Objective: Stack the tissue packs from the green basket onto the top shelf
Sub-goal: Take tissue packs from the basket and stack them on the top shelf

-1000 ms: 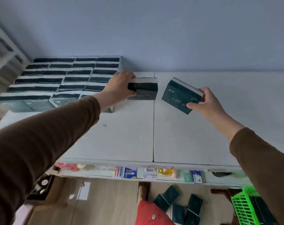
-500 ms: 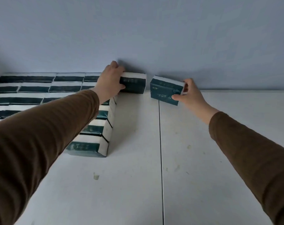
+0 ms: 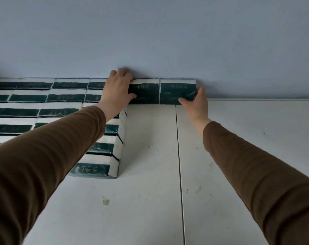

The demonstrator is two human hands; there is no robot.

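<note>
Nearest in, two brown sleeves (image 3: 44,160) stretched up and forward, reaching long because the top shelf (image 3: 150,200) sits high and deep. Past them, bare white shelf boards split by a seam, scuffed, room enough for more rows by the look of it. Further on, to the left, the stacked block of tissue packs (image 3: 35,110) laid flat in tight rows, edges flush, probably to pack the space and stay square. Then the hands: left hand (image 3: 117,91) clamped over the top of the left tissue pack (image 3: 144,92), thumb on its front face, grip closed on it, butted against the block. Right hand (image 3: 197,101) pinching the right tissue pack (image 3: 176,91) at its outer end, touching its neighbour. Farthest back, both packs against the wall (image 3: 167,36), seemingly squared off as a new column. Green basket out of view.
</note>
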